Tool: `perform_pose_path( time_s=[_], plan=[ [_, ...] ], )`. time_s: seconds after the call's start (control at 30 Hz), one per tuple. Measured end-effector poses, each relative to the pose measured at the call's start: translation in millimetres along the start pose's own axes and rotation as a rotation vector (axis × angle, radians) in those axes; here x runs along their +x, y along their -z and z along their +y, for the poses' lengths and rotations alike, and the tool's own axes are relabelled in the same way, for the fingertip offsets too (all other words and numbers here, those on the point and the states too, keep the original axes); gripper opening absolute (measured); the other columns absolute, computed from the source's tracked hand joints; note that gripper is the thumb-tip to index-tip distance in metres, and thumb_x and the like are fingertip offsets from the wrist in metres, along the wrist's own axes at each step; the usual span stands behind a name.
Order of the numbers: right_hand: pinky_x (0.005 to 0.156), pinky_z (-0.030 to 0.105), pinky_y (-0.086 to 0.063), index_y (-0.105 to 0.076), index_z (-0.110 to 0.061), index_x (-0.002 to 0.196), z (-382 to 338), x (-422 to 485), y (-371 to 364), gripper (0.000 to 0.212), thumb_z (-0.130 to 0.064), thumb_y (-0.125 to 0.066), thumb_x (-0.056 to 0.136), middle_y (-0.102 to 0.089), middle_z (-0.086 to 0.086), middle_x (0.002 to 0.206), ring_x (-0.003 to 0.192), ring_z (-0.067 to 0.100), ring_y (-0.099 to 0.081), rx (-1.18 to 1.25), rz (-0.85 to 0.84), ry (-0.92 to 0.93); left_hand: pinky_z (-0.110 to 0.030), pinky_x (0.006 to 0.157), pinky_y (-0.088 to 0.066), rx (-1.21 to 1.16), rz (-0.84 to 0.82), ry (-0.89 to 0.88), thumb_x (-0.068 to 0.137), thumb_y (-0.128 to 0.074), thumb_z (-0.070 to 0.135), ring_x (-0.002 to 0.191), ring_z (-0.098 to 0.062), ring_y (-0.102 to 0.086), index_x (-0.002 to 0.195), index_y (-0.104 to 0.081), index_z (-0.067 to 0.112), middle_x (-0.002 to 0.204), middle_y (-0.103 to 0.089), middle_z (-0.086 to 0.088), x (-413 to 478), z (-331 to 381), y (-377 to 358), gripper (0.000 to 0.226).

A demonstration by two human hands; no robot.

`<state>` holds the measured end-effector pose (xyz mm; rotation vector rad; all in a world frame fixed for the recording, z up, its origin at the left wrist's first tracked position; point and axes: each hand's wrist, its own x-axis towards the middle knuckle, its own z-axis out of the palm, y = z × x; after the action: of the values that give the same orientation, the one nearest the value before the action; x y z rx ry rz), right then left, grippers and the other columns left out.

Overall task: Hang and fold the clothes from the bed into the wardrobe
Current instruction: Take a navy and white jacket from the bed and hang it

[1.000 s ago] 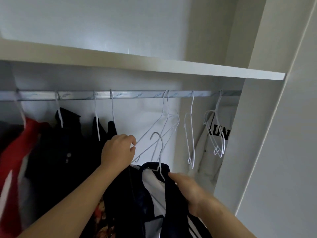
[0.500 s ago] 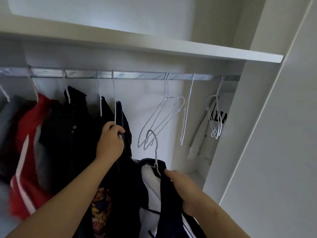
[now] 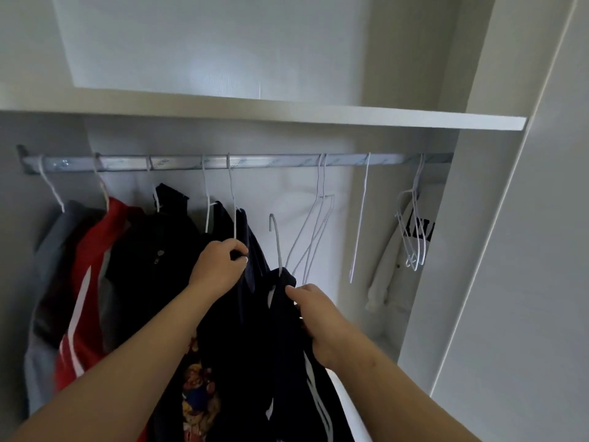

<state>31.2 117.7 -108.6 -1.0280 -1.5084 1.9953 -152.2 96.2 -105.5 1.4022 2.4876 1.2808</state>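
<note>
The right hand (image 3: 315,317) is gripping the jacket (image 3: 280,346) at its hanger (image 3: 276,240), the left hand (image 3: 220,266) is pinching a hung garment (image 3: 247,228) aside — aim it at the bare rail (image 3: 274,161).

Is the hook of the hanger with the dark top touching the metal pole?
Apart. The head view shows the hook below the pole, with pale back wall plainly visible between them. The right hand holds the dark top.

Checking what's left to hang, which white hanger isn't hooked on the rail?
The hanger carrying the dark garment in the right hand; its hook is free below the rail, unlike the others.
</note>
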Motion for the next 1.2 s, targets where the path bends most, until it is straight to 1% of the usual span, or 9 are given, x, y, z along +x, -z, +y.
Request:
perform_pose_path(
  time_s=[0.17,0.3,0.47,0.63,0.7,0.83,1.07,1.13,1.2],
  plan=[
    [0.051,0.022,-0.049,-0.051,-0.012,0.09,-40.8,30.7,-9.8,0.013,-0.019,-0.042,0.097,-0.057,0.006,0.08,0.064,0.015,-0.057,0.005,0.025,0.084,-0.015,0.06,-0.037,-0.026,-0.058,-0.015,0.088,-0.057,0.019,0.073,-0.009,-0.049,0.106,-0.061,0.018,0.078,-0.05,0.008,43.2,1.3,2.4,0.018],
    [0.05,0.022,-0.046,-0.048,-0.011,0.08,-58.4,55.7,-10.5,0.018,-0.016,-0.042,0.096,-0.053,0.007,0.075,0.058,0.017,-0.054,-0.017,0.133,0.117,-0.023,0.063,-0.04,-0.062,-0.085,-0.008,0.088,-0.055,0.015,0.075,-0.014,-0.051,0.107,-0.06,0.016,0.076,-0.049,0.006,70.5,-2.6,-3.8,0.019],
    [0.039,0.015,-0.041,-0.048,-0.011,0.089,-80.3,85.0,-14.4,0.009,-0.015,-0.042,0.095,-0.053,0.005,0.077,0.059,0.015,-0.052,-0.053,0.211,0.16,-0.025,0.075,-0.041,-0.096,-0.127,0.015,0.087,-0.056,0.013,0.087,-0.02,-0.052,0.108,-0.058,0.019,0.094,-0.054,-0.002,104.8,-9.7,-6.5,0.022],
    [0.049,0.021,-0.042,-0.055,-0.01,0.096,-119.6,116.0,-31.6,0.014,-0.016,-0.043,0.093,-0.058,0.006,0.074,0.061,0.017,-0.056,-0.057,0.204,0.223,-0.033,0.079,-0.053,-0.106,-0.167,-0.023,0.084,-0.063,0.013,0.082,-0.021,-0.056,0.103,-0.06,0.017,0.077,-0.05,0.005,121.1,-16.0,-8.1,0.02],
    [0.049,0.021,-0.042,-0.056,-0.012,0.092,-133.3,129.3,-38.4,0.014,-0.016,-0.042,0.093,-0.059,0.005,0.072,0.06,0.016,-0.057,-0.061,0.195,0.238,-0.032,0.075,-0.054,-0.137,-0.169,-0.038,0.083,-0.065,0.013,0.08,-0.021,-0.062,0.1,-0.062,0.015,0.074,-0.054,0.004,125.4,-20.1,-9.1,0.018],
    [0.054,0.024,-0.042,-0.055,-0.011,0.085,-142.8,158.2,-44.2,0.017,-0.014,-0.041,0.095,-0.056,0.006,0.071,0.061,0.018,-0.054,-0.094,0.17,0.23,-0.019,0.05,-0.048,-0.253,-0.153,-0.037,0.082,-0.066,0.01,0.049,-0.009,-0.061,0.09,-0.063,0.015,0.064,-0.06,0.003,128.1,-25.8,-12.4,0.01],
    [0.043,0.02,-0.03,-0.04,-0.012,0.062,-108.9,196.8,-31.6,0.029,-0.001,-0.044,0.089,-0.04,0.003,0.058,0.047,0.013,-0.038,-0.352,0.277,0.227,-0.015,0.047,-0.046,-0.35,-0.112,-0.024,0.083,-0.063,0.009,0.038,-0.002,-0.056,0.076,-0.062,0.023,0.061,-0.062,0.006,129.0,-29.7,-15.9,0.016],
    [0.041,0.018,-0.032,-0.039,-0.015,0.062,-105.7,201.3,-27.3,0.028,-0.004,-0.049,0.086,-0.042,0.001,0.057,0.045,0.01,-0.038,-0.391,0.344,0.267,-0.013,0.046,-0.046,-0.346,-0.101,-0.022,0.084,-0.062,0.01,0.04,-0.002,-0.057,0.072,-0.06,0.027,0.063,-0.062,0.007,127.3,-29.7,-16.6,0.021],
    [0.051,0.021,-0.041,-0.043,-0.017,0.067,-103.6,204.9,-25.0,0.021,-0.011,-0.054,0.084,-0.048,0.001,0.062,0.052,0.012,-0.046,-0.376,0.407,0.288,-0.019,0.053,-0.051,-0.316,-0.091,-0.019,0.083,-0.062,0.011,0.046,-0.007,-0.06,0.074,-0.062,0.026,0.063,-0.062,0.009,126.0,-28.7,-17.1,0.018]
  ],
)
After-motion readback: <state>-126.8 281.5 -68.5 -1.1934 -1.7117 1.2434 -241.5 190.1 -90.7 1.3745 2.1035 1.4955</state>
